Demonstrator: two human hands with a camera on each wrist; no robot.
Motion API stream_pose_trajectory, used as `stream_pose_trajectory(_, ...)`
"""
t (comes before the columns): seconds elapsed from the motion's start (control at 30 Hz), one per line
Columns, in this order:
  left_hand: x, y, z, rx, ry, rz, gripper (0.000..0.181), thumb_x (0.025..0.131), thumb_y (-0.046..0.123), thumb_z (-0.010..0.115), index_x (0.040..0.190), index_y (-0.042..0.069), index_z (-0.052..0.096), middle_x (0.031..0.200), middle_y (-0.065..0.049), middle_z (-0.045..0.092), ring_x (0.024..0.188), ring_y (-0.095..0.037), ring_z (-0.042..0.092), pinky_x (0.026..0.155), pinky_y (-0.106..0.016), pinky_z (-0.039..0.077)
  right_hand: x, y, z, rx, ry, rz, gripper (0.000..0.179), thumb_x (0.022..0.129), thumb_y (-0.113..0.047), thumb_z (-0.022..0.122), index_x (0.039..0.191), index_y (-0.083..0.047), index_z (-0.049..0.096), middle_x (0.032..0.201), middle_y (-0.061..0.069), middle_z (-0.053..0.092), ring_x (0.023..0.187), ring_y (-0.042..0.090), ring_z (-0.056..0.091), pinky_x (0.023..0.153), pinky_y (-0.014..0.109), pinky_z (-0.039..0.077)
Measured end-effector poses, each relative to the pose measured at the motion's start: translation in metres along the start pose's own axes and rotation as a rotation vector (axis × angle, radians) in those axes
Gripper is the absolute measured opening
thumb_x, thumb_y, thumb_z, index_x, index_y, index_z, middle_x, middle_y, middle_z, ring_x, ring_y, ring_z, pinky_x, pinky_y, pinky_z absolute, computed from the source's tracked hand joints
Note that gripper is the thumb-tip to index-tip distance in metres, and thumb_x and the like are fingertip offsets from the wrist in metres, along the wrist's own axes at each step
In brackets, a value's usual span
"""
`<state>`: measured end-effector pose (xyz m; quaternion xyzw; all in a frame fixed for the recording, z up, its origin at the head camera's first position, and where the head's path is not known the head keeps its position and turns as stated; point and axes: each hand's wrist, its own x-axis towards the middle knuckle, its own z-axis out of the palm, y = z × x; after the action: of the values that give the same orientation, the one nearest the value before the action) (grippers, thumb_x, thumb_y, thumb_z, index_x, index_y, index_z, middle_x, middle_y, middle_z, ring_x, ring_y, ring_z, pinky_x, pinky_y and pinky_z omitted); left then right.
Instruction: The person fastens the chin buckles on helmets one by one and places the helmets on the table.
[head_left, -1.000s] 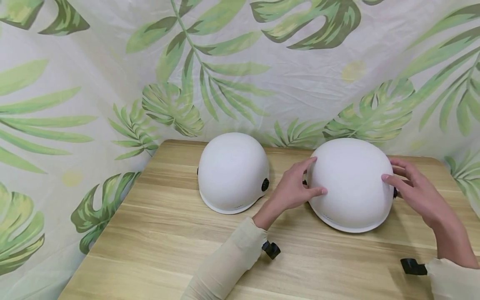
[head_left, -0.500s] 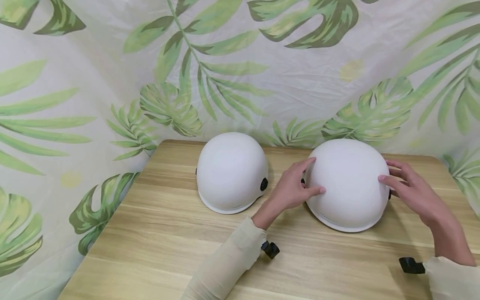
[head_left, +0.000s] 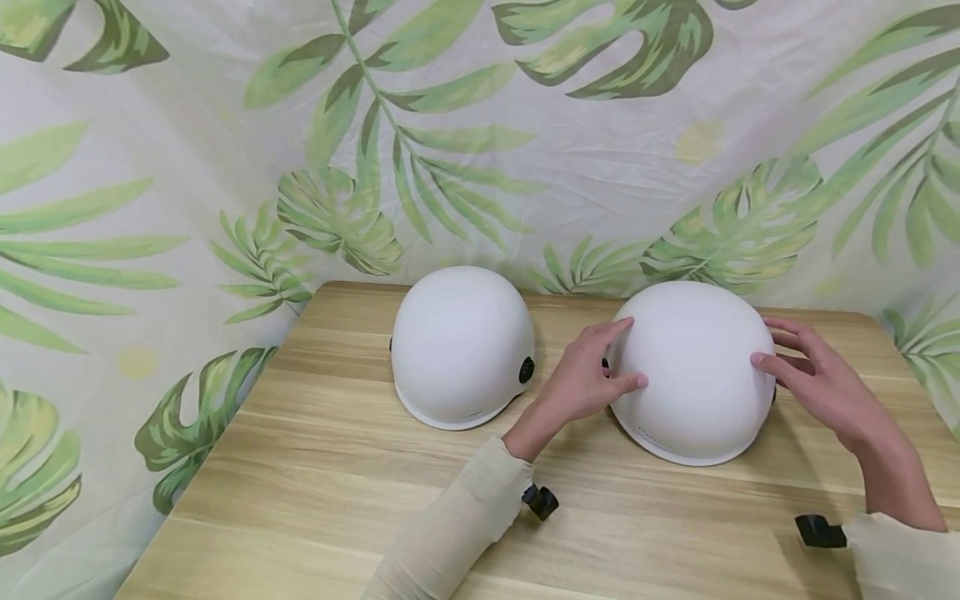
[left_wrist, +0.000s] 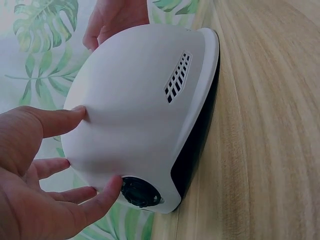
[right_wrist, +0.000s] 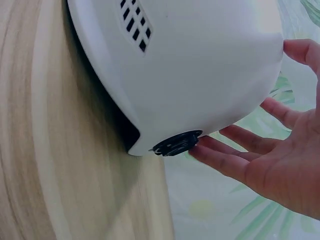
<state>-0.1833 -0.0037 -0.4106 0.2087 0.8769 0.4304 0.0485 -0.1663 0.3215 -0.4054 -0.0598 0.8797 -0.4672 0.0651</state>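
Note:
Two white helmets rest dome up on the wooden table. My left hand point(head_left: 585, 371) is at the left side of the right-hand helmet point(head_left: 693, 379), its thumb on the front of the shell. In the left wrist view the left fingers point(left_wrist: 100, 205) are spread, one tip beside a black round knob point(left_wrist: 141, 192). My right hand point(head_left: 828, 379) touches the opposite side, thumb on the shell. In the right wrist view, its extended fingers point(right_wrist: 220, 160) reach the other black knob point(right_wrist: 177, 143). The second helmet point(head_left: 463, 346) stands apart, left of my left hand.
The wooden table point(head_left: 300, 483) ends at a leaf-print cloth point(head_left: 450, 125) hanging behind it. Black camera mounts, one at the left wrist point(head_left: 542, 502) and one at the right point(head_left: 821, 531), stick out over the tabletop.
The right-hand helmet has shifted slightly left and turned a little between my hands, the right hand moving along with it. The left hand barely moves, and the other helmet stays put.

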Motion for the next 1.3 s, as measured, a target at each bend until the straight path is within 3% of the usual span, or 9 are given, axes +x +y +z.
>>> stream_pose_trajectory(0.17,-0.001,0.002,0.001,0.001,0.000,-0.007,0.077,0.096,0.026,0.081,0.163,0.020,0.043,0.161,-0.014,0.044,0.114,-0.025,0.065,0.081,-0.016,0.054,-0.002,0.002,-0.001,-0.025,0.028,-0.007,0.065,0.109,-0.032,0.061,0.166,-0.019,0.032,0.160,0.028,0.033,0.119,0.003,0.054,0.078,0.009,0.049)
stream_pose_trajectory(0.33,-0.001,0.003,0.001,0.006,-0.004,-0.001,0.077,0.097,0.026,0.081,0.163,0.020,0.043,0.161,-0.015,0.044,0.110,-0.024,0.065,0.081,-0.016,0.053,-0.004,0.002,-0.004,-0.051,0.036,0.008,0.066,0.109,-0.036,0.062,0.167,-0.026,0.033,0.160,0.021,0.035,0.134,0.039,0.050,0.078,0.016,0.050)
stream_pose_trajectory(0.6,-0.002,0.003,0.002,0.028,-0.008,0.009,0.077,0.097,0.028,0.081,0.164,0.020,0.042,0.161,-0.014,0.044,0.104,-0.023,0.066,0.082,-0.018,0.054,-0.006,0.002,-0.005,-0.060,0.039,0.007,0.066,0.108,-0.037,0.062,0.167,-0.027,0.034,0.160,0.020,0.034,0.133,0.042,0.048,0.077,0.018,0.050)
stream_pose_trajectory(0.8,-0.002,0.004,-0.005,0.108,-0.021,0.040,0.076,0.099,0.031,0.078,0.164,0.017,0.041,0.162,-0.013,0.044,0.136,-0.027,0.055,0.109,-0.036,0.050,-0.006,-0.006,-0.004,-0.076,0.047,0.011,0.066,0.107,-0.039,0.064,0.165,-0.024,0.037,0.165,0.019,0.035,0.140,0.046,0.041,0.075,0.015,0.048)
stream_pose_trajectory(0.87,-0.003,0.005,-0.011,0.126,-0.026,0.066,0.075,0.100,0.031,0.077,0.163,0.015,0.042,0.163,-0.013,0.045,0.146,-0.028,0.049,0.116,-0.039,0.045,-0.008,-0.009,-0.003,-0.096,0.058,0.012,0.066,0.106,-0.039,0.066,0.164,-0.022,0.039,0.166,0.018,0.035,0.142,0.048,0.041,0.075,0.015,0.049)
stream_pose_trajectory(0.97,-0.007,0.007,-0.026,0.113,-0.016,0.110,0.073,0.101,0.029,0.075,0.163,0.011,0.042,0.163,-0.011,0.047,0.150,-0.027,0.045,0.116,-0.041,0.047,-0.013,-0.016,-0.002,-0.136,0.087,-0.006,0.067,0.104,-0.039,0.069,0.162,-0.017,0.043,0.167,0.020,0.035,0.144,0.054,0.040,0.091,0.040,0.062)
stream_pose_trajectory(1.13,-0.021,0.010,-0.056,0.071,0.052,0.175,0.074,0.100,0.026,0.077,0.162,0.009,0.042,0.163,-0.012,0.046,0.146,-0.027,0.050,0.104,-0.038,0.056,-0.027,-0.023,-0.004,-0.200,0.146,-0.079,0.066,0.105,-0.034,0.068,0.162,-0.012,0.043,0.164,0.025,0.038,0.149,0.057,0.032,0.122,0.059,0.032)
stream_pose_trajectory(1.23,-0.033,0.007,-0.075,0.125,0.126,0.212,0.075,0.098,0.027,0.078,0.161,0.007,0.043,0.161,-0.013,0.048,0.145,-0.028,0.050,0.111,-0.041,0.050,-0.037,-0.024,-0.007,-0.222,0.161,-0.133,0.067,0.105,-0.029,0.069,0.163,-0.010,0.041,0.164,0.028,0.036,0.152,0.055,0.027,0.127,0.060,0.021)
stream_pose_trajectory(1.3,-0.043,0.001,-0.089,0.166,0.181,0.223,0.074,0.098,0.028,0.079,0.160,0.008,0.045,0.160,-0.012,0.049,0.146,-0.027,0.049,0.117,-0.043,0.045,-0.042,-0.023,-0.008,-0.246,0.167,-0.164,0.069,0.104,-0.025,0.070,0.163,-0.007,0.039,0.164,0.032,0.033,0.152,0.057,0.024,0.117,0.079,0.015)
